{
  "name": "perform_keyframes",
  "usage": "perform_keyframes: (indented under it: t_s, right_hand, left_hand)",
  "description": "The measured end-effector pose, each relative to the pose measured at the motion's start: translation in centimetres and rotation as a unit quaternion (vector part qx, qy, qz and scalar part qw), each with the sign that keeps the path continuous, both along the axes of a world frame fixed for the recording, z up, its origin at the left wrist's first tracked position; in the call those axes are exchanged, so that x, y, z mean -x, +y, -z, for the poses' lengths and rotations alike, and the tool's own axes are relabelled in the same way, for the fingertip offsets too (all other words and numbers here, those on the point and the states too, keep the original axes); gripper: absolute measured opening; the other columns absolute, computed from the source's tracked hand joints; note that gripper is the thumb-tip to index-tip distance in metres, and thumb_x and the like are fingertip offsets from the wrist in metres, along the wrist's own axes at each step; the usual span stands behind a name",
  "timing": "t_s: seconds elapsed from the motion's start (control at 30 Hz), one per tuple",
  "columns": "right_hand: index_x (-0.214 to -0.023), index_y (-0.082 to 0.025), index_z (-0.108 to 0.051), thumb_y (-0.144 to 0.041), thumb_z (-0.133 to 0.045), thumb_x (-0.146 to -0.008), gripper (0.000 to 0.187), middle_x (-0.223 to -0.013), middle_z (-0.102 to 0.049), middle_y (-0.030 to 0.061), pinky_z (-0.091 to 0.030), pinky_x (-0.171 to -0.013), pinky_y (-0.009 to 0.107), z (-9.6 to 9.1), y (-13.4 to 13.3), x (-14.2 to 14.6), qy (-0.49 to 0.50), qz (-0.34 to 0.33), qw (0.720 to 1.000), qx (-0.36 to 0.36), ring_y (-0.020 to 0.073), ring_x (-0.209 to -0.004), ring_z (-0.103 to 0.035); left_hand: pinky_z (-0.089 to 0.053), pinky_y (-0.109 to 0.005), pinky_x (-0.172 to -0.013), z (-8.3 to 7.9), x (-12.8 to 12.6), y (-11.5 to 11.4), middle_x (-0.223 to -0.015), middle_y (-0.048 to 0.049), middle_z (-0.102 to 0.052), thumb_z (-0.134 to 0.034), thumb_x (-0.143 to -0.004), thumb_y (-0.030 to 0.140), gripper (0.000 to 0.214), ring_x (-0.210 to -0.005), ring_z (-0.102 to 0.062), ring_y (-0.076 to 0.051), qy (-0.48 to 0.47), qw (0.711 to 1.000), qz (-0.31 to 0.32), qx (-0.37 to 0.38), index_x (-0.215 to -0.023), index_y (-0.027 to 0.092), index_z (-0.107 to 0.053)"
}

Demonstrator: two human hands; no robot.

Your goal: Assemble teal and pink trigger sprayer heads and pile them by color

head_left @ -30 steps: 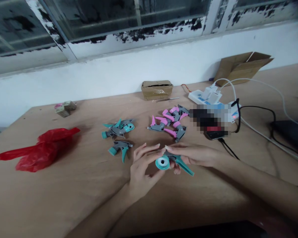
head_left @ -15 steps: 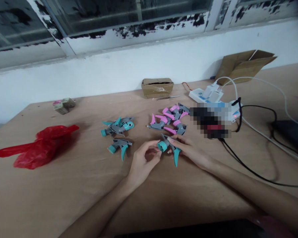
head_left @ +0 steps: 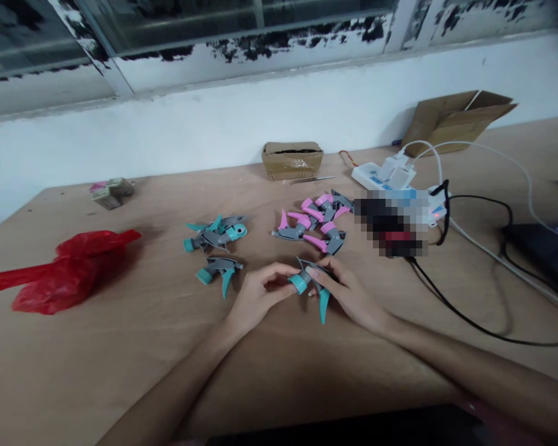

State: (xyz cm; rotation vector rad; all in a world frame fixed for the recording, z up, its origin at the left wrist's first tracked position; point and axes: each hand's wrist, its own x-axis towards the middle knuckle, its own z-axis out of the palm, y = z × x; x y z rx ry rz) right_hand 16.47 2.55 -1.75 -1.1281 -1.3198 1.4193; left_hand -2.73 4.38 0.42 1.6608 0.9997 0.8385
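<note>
Between my hands is a grey and teal trigger spray head (head_left: 299, 283), its teal screw collar facing left and its trigger hanging down. My right hand (head_left: 341, 291) is closed around its grey body. My left hand (head_left: 263, 291) has thumb and fingers at the teal collar, gripping it from the left. Left of my hands lies a single grey and teal spray head (head_left: 220, 272). Behind that one is a small cluster of similar teal spray heads (head_left: 217, 233). Several grey and pink spray heads (head_left: 314, 223) lie in a pile beyond my hands.
A crumpled red plastic bag (head_left: 69, 272) lies at left, with small blocks (head_left: 113, 192) behind it. A small cardboard box (head_left: 292, 162) and tweezers (head_left: 310, 180) are at the back. At right are a power strip (head_left: 369, 176), cables, an open carton (head_left: 456, 121) and a blurred-out patch.
The held spray head has tilted, its collar now facing more downward, and both hands have shifted slightly. The camera view has moved a little; the other spray heads stay put.
</note>
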Motion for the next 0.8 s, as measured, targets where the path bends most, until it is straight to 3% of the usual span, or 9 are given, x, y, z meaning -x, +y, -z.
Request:
perform_keyframes:
  t_s: [0.27,0.57,0.8]
  right_hand:
    - [-0.085,-0.022,-0.048,-0.050,-0.052,-0.083,0.029,-0.072,-0.061,-0.0013,-0.050,-0.066,0.031,0.03,-0.28,0.63,-0.002,0.040,0.999,-0.024,0.0148,-0.067,-0.060]
    - [-0.087,-0.021,-0.049,-0.050,-0.050,-0.084,0.028,-0.074,-0.061,-0.0003,-0.049,-0.069,0.032,0.00,-0.37,0.63,-0.016,0.031,0.999,-0.032,0.0152,-0.069,-0.060]
    - [-0.088,-0.022,-0.048,-0.050,-0.050,-0.084,0.028,-0.075,-0.063,0.0001,-0.049,-0.069,0.032,-0.17,-0.31,0.54,-0.028,0.031,0.999,-0.031,0.0165,-0.070,-0.062]
  left_hand:
    - [-0.054,-0.031,-0.070,0.37,-0.73,-0.29,-0.091,-0.0054,-0.068,-0.062,-0.076,0.020,0.022,-0.081,-0.065,-0.019,-0.037,0.999,-0.022,0.014,-0.098,0.020,-0.063]
    - [-0.053,-0.030,-0.070,-0.19,-1.02,-0.73,-0.088,-0.0047,-0.067,-0.061,-0.072,0.014,0.020,-0.080,-0.065,-0.018,-0.026,0.999,-0.039,0.000,-0.092,0.019,-0.061]
    - [-0.054,-0.032,-0.070,-0.02,-0.86,-0.79,-0.090,-0.0050,-0.068,-0.057,-0.072,0.012,0.027,-0.078,-0.065,-0.018,-0.022,1.000,-0.022,-0.001,-0.097,0.019,-0.061]
